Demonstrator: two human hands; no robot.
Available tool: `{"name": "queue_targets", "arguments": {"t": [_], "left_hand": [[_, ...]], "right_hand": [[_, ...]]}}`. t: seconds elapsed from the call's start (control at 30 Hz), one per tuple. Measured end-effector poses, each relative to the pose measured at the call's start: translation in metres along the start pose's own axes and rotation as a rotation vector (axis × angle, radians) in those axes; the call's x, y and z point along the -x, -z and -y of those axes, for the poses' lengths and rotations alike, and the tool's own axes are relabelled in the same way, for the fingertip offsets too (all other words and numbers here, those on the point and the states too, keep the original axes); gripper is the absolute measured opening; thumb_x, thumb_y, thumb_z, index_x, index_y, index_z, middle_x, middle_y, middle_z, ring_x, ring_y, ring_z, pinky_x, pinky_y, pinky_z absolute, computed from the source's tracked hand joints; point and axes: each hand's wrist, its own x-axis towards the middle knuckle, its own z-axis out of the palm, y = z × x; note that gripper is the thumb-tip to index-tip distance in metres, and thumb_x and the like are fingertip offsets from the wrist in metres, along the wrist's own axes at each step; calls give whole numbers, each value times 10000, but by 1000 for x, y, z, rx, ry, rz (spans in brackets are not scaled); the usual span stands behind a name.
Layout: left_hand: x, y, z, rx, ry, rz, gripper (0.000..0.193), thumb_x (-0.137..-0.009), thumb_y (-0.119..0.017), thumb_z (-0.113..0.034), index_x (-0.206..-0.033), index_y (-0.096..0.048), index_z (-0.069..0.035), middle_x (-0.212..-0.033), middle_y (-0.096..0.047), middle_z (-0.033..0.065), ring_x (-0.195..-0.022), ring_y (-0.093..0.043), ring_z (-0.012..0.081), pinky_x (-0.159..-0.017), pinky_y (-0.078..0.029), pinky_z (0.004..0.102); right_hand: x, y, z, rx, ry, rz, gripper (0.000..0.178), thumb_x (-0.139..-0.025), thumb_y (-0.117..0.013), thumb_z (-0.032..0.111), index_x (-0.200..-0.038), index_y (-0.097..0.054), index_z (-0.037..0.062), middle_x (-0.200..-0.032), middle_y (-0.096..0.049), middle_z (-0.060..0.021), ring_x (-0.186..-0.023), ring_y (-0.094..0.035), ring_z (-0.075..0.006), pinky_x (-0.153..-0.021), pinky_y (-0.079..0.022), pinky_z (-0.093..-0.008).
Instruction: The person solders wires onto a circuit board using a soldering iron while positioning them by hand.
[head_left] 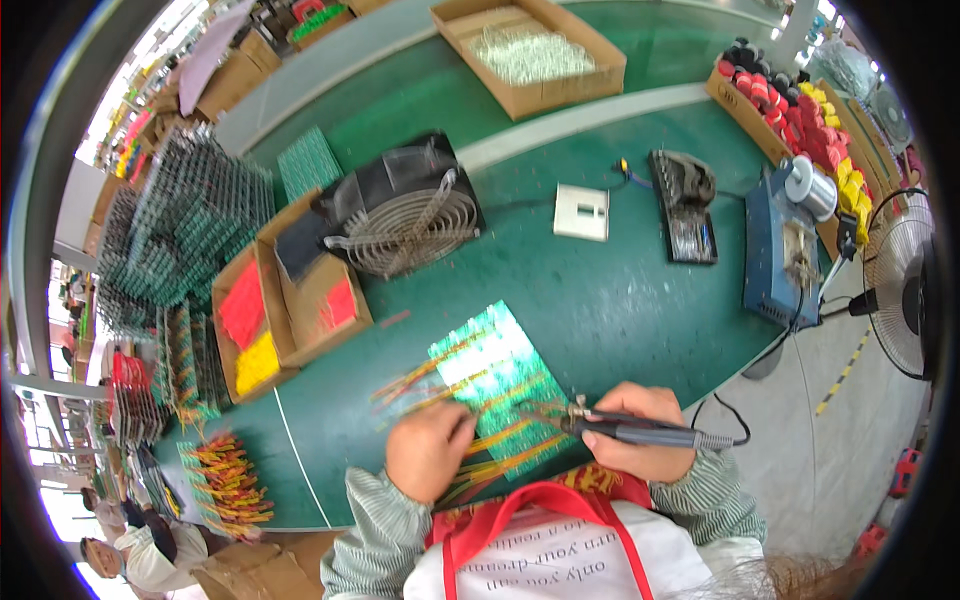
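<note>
A panel of green circuit boards lies on the table before me, with rows of yellow and red wires running off its left side. My right hand is closed around the dark handle of a soldering iron, whose tip points left over the panel. At the panel's left edge, my left hand is curled with thumb and forefinger together among the wires. Whatever lies between those fingertips is hidden.
A fan and a divided cardboard box with red and yellow pieces stand left. Stacked boards and a wired board bundle lie farther left. A blue soldering station, solder spool and iron stand are right.
</note>
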Motion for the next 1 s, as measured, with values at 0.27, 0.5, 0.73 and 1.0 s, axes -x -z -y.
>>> {"name": "queue_targets", "arguments": {"t": [0.27, 0.5, 0.73, 1.0], "left_hand": [[-2, 0, 9, 165, 102, 78, 144, -791, -681, -145, -832, -641, -13, -764, -628, 104, -636, -609, 265, -580, -486, 356], [-2, 3, 10, 161, 89, 146, 142, -771, -709, -120, -815, -645, -1, -766, -613, 104, -636, -597, 235, -578, -476, 319], [-7, 3, 11, 187, 83, 150, 136, -765, -707, -110, -817, -646, 0, -762, -613, 101, -624, -595, 231, -570, -474, 320], [-6, 2, 13, 188, 73, 149, 117, -765, -706, -87, -813, -647, 2, -760, -615, 103, -619, -597, 229, -569, -477, 315]], "right_hand": [[-7, -11, -10, 7, -30, 62, 185, -730, -709, 73, -825, -560, 21, -644, -636, -56, -544, -603, -98, -502, -456, -241], [-11, -20, -13, -63, -61, 68, 189, -695, -734, 69, -801, -586, 21, -658, -636, -53, -549, -595, -101, -505, -449, -245], [-19, -22, -14, -48, -79, 94, 190, -695, -733, 65, -792, -576, 17, -634, -626, -51, -532, -587, -97, -491, -441, -243], [-20, -16, -13, -48, -83, 159, 184, -740, -706, 74, -840, -565, 10, -660, -647, -61, -551, -610, -98, -501, -459, -246]]}}
